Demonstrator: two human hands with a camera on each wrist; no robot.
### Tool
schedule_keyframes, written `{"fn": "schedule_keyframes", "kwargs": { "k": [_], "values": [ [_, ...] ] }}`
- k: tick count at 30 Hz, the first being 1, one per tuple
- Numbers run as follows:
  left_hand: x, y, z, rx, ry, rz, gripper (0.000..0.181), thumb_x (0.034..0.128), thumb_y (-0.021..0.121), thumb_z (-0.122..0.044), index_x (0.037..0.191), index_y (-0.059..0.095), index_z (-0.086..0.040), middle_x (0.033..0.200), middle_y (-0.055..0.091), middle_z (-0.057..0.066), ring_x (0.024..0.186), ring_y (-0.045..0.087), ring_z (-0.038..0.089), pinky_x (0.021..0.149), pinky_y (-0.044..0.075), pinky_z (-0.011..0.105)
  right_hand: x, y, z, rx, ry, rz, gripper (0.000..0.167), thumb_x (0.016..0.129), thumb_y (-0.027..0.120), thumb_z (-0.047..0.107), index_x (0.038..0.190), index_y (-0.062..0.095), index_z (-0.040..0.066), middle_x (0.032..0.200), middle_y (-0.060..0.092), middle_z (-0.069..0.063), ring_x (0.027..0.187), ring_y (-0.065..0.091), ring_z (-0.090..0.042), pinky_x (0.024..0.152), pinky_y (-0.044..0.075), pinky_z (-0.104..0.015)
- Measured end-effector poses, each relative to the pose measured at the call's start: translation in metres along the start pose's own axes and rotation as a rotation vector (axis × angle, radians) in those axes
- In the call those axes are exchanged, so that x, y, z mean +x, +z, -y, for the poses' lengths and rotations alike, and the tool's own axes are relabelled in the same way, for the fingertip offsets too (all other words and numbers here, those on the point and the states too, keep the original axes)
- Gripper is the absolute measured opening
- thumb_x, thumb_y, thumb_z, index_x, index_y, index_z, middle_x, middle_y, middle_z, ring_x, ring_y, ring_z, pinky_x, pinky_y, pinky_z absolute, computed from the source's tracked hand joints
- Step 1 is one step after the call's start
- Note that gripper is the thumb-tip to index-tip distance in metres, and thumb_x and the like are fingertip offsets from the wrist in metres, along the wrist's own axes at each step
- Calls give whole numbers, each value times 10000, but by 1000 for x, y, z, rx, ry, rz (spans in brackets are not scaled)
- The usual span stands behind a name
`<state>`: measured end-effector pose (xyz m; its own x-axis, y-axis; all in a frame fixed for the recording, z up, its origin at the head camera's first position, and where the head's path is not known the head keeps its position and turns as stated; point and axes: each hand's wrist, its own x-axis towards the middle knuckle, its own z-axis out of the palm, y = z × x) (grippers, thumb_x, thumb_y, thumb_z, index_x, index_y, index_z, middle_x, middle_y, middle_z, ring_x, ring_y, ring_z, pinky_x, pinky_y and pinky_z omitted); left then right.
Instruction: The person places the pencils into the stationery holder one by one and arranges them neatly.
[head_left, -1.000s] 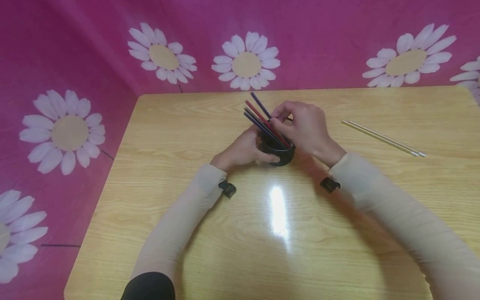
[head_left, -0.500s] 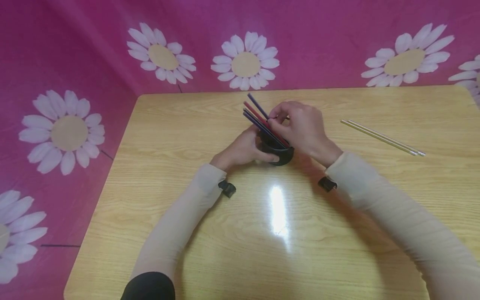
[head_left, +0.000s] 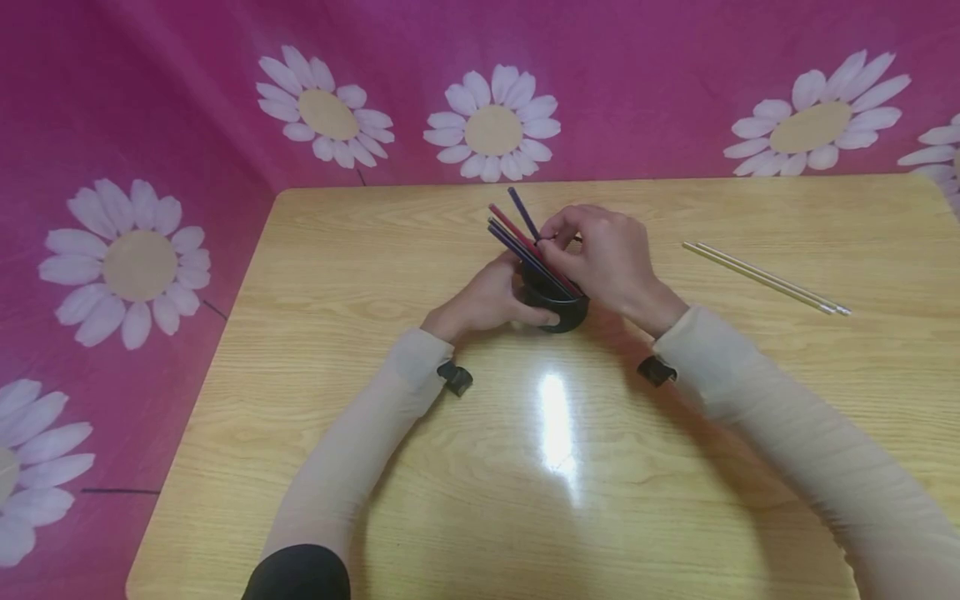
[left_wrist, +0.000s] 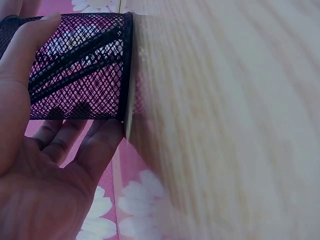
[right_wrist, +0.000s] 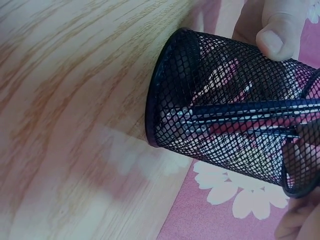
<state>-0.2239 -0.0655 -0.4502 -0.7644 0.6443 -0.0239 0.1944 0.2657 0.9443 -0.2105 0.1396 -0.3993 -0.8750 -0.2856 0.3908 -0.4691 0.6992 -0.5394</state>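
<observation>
A black mesh pencil cup (head_left: 567,318) stands on the table in front of both hands. My left hand (head_left: 491,296) holds it by the side, with the thumb across its near wall. In the left wrist view, the fingers of that hand (left_wrist: 55,185) lie around the far side of the cup (left_wrist: 107,95). Above the rim, my right hand (head_left: 603,250) pinches a dark blue pencil (head_left: 522,212) between thumb and fingers. A red pencil (head_left: 502,218) and several dark ones lean left in the cup. Through the mesh (right_wrist: 235,70), pencil ends (right_wrist: 175,115) show near the base.
Two pale pencils (head_left: 765,277) lie side by side at the right of the wood-grain table (head_left: 487,500). Behind the table and along its left side hangs a pink cloth (head_left: 637,92) with white daisies. A small black device (head_left: 455,377) sits at the left wrist.
The dark blue pencil's top end tipped left, then swung back right, in my right fingertips. The right hand shifted only slightly. The left hand and cup stay put.
</observation>
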Motion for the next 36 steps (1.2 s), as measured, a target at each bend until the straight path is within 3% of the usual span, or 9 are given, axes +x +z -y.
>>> {"fn": "schedule_keyframes", "kwargs": {
  "k": [9, 17, 22, 28, 36],
  "values": [
    [0, 1, 0, 12, -15, 1, 886, 852, 949, -93, 1597, 469, -99, 1444, 645, 26, 1308, 569, 142, 1155, 419, 322, -2, -2, 1, 5, 5, 4, 143, 983, 797, 202, 1040, 813, 72, 886, 779, -68, 759, 692, -255, 650, 428, -405],
    [1, 1, 1, 16, -5, 8, 866, 843, 958, -99, 1578, 499, -109, 1423, 661, 23, 1284, 578, 146, 1143, 428, 339, -5, -7, 0, 42, 24, 5, 130, 990, 795, 193, 1053, 818, 82, 884, 775, -46, 696, 615, -199, 636, 425, -347],
    [1, 1, 0, 9, -2, 11, 860, 843, 957, -89, 1573, 502, -87, 1390, 684, 41, 1263, 607, 165, 1122, 458, 340, -8, -14, -4, 101, 26, -31, 88, 989, 795, 137, 1046, 824, 76, 870, 771, -45, 688, 584, -182, 632, 412, -267],
    [-1, 0, 0, 13, -22, 4, 819, 847, 951, -86, 1527, 496, -38, 1332, 696, 57, 1216, 646, 195, 1082, 496, 342, -11, -23, -9, 168, -32, -88, 57, 979, 808, 93, 1021, 826, 59, 845, 770, -57, 653, 540, -162, 615, 386, -217],
    [-1, 1, 0, 9, -43, -17, 756, 831, 964, -82, 1444, 523, -47, 1331, 665, 67, 1205, 652, 200, 1069, 512, 335, -15, -36, -16, 156, -31, -116, 50, 974, 799, 96, 1003, 819, 60, 854, 778, -32, 581, 510, -152, 539, 361, -195]
  ]
}}
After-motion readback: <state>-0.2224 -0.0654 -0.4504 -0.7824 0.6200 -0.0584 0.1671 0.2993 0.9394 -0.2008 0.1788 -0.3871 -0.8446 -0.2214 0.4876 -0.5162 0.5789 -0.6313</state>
